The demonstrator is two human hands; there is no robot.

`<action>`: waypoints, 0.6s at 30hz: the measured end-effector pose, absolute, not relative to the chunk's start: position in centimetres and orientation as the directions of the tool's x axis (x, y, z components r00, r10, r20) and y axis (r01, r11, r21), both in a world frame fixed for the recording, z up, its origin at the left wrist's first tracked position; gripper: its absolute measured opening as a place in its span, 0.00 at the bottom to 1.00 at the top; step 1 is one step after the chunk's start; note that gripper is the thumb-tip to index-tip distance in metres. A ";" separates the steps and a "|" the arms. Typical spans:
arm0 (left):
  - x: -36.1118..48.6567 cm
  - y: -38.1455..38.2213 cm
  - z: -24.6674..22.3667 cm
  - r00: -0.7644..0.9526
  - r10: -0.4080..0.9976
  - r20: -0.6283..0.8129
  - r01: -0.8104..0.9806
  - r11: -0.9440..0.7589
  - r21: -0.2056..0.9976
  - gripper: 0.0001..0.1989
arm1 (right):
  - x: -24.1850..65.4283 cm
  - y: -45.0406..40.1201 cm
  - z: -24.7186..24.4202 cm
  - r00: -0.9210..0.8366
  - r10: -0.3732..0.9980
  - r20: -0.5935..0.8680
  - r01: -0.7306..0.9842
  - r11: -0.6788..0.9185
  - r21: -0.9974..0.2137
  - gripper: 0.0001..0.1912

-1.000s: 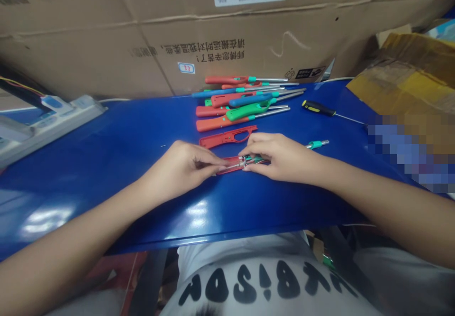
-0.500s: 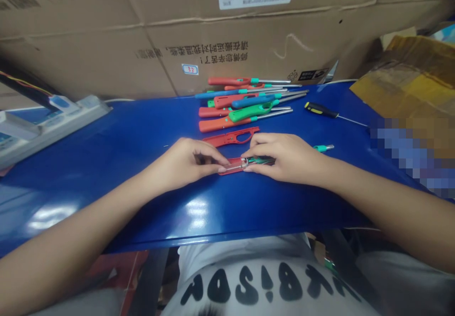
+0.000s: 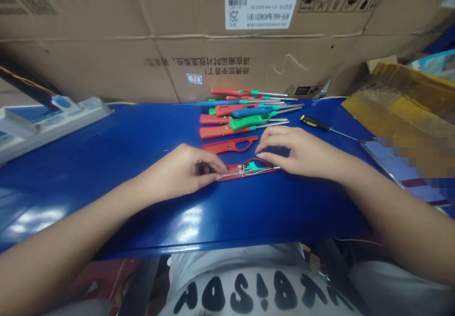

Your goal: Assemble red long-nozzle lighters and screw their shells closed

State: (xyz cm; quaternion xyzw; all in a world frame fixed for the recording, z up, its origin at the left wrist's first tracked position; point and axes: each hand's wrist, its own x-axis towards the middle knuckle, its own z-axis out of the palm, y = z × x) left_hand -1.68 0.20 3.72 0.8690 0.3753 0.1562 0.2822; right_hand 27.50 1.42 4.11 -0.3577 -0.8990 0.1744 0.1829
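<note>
An opened red gas lighter (image 3: 232, 170) lies on the blue table, its inside facing up. Clear and white inner parts, a thin wire and a green trigger piece (image 3: 251, 166) show in it. My left hand (image 3: 194, 168) pinches the lighter's left end between thumb and fingers. Over its right end is my right hand (image 3: 295, 152), thumb and fingers apart; whether it touches the metal tube there I cannot tell. Just behind lies the loose red other half of a casing (image 3: 230, 144), with a finger loop.
Several whole lighters (image 3: 245, 112) in red, green, blue and orange are piled behind. To their right lies a black and yellow screwdriver (image 3: 314, 123). A power strip (image 3: 64, 124) stands left, a large cardboard box (image 3: 117, 64) at the back, and a brown taped package (image 3: 391, 97) at right.
My right hand has let go of the lighter's inner parts and shifted right, baring the green trigger piece. My left hand keeps its hold. The view has tilted slightly upward.
</note>
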 end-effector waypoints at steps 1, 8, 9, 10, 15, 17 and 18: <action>-1.7 0.2 3.8 0.674 0.735 0.075 0.573 -0.584 0.575 0.09 | 27.9 1.6 4.5 -0.690 0.702 0.174 0.579 0.680 -0.450 0.08; -0.9 -0.4 3.3 0.726 0.605 0.327 0.472 -0.784 0.403 0.10 | 27.3 0.8 4.6 -0.721 0.692 0.018 0.623 0.660 -0.419 0.08; -0.8 -0.5 3.1 0.740 0.585 0.332 0.452 -0.798 0.399 0.10 | 27.0 0.6 4.4 -0.716 0.698 0.014 0.635 0.659 -0.402 0.07; -0.7 -0.5 2.8 0.751 0.574 0.327 0.441 -0.804 0.400 0.10 | 26.8 0.5 4.2 -0.711 0.703 0.013 0.643 0.658 -0.390 0.07; -0.6 -0.6 2.1 0.736 0.604 0.307 0.456 -0.777 0.434 0.08 | 26.4 0.3 3.8 -0.690 0.724 0.001 0.668 0.637 -0.386 0.04; -0.6 -0.5 2.0 0.728 0.608 0.316 0.466 -0.777 0.423 0.08 | 26.4 0.2 3.8 -0.694 0.720 0.005 0.665 0.643 -0.380 0.03; -0.7 -0.5 2.0 0.726 0.607 0.322 0.469 -0.780 0.414 0.08 | 26.4 0.2 3.8 -0.699 0.715 0.008 0.661 0.650 -0.375 0.03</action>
